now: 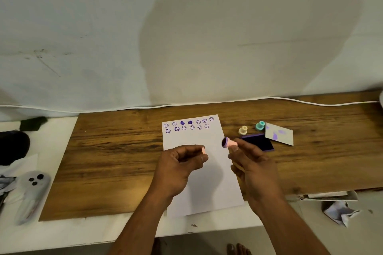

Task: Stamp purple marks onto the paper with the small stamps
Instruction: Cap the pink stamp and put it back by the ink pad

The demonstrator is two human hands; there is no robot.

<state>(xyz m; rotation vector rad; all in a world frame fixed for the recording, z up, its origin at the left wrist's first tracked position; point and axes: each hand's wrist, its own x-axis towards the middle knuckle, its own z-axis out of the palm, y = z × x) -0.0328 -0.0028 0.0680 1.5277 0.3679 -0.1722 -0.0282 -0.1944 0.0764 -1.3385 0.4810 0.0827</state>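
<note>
Right hand (246, 157) holds pink stamp (229, 143), round face inky purple. Left hand (184, 161) pinches small pink cap (203, 149) above paper (199, 182).

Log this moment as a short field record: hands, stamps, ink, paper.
left hand: closed on a small pink piece, over the paper
right hand: pink stamp in its grip, inked face turned left
spare stamps: cream stamp, teal stamp, standing beyond the ink pad
ink pad: open, purple
paper: two rows of purple marks at its far end

Matt white paper (199, 172) lies on a grained wood board (116, 151); the pink stamp (229, 143) looks smooth plastic.
</note>
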